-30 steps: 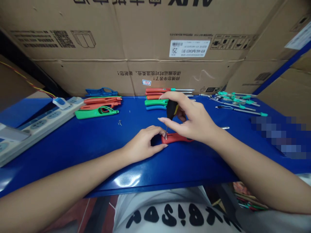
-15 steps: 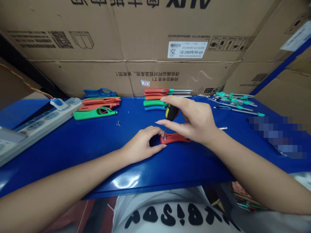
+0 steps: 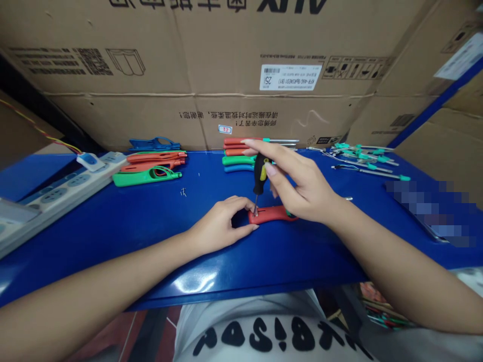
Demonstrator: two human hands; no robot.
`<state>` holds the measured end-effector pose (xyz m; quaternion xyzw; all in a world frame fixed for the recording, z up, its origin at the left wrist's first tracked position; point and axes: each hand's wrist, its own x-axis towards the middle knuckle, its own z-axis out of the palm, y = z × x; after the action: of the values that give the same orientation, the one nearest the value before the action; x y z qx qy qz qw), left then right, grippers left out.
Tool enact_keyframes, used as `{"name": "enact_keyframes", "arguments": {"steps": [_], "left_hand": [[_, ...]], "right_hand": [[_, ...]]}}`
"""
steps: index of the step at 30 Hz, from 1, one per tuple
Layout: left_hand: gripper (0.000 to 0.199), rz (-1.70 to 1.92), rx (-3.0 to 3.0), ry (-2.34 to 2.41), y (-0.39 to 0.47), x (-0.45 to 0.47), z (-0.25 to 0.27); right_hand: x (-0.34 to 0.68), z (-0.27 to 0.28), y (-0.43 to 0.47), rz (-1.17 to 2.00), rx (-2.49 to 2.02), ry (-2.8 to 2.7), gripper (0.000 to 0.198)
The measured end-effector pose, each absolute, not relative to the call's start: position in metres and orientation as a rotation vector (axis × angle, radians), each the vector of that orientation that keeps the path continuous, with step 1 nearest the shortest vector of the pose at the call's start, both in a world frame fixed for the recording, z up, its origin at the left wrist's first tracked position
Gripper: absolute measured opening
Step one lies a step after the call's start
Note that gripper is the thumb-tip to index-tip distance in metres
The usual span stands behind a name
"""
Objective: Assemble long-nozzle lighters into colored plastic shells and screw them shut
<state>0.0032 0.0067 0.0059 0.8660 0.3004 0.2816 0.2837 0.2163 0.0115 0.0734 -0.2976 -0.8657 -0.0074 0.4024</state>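
At the near middle of the blue bench (image 3: 113, 221), I log: left hand (image 3: 219, 226), curled, fingertips pinching the end of the red handle (image 3: 271, 213), which lies flat. Right hand (image 3: 302, 186), fingers closed round a small black-and-yellow screwdriver (image 3: 259, 176). Change: the driver now stands more upright than half a second ago, grip shifted to fingertips; I judge turning under way. Beyond: finished coloured handles (image 3: 241, 153), loose shells (image 3: 151, 166), cardboard boxes (image 3: 226, 60).
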Motion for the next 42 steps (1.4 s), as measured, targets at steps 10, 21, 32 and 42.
{"name": "enact_keyframes", "arguments": {"steps": [10, 21, 32, 42], "left_hand": [[0.018, 0.757, 2.321, 0.807, 0.006, 0.003, 0.007], [0.02, 0.77, 2.334, 0.803, 0.007, 0.002, 0.006], [0.021, 0.779, 2.343, 0.797, 0.007, 0.003, 0.006], [0.018, 0.782, 2.369, 0.797, 0.008, 0.002, 0.004]], "right_hand": [[0.213, 0.076, 0.007, -0.056, -0.761, -2.134, 0.037], [0.211, 0.075, 0.006, 0.037, -0.777, -2.071, 0.031], [0.21, 0.068, 0.009, -0.13, -0.751, -2.039, 0.032], [0.211, 0.082, 0.017, -0.192, -0.708, -2.23, 0.04]]}}
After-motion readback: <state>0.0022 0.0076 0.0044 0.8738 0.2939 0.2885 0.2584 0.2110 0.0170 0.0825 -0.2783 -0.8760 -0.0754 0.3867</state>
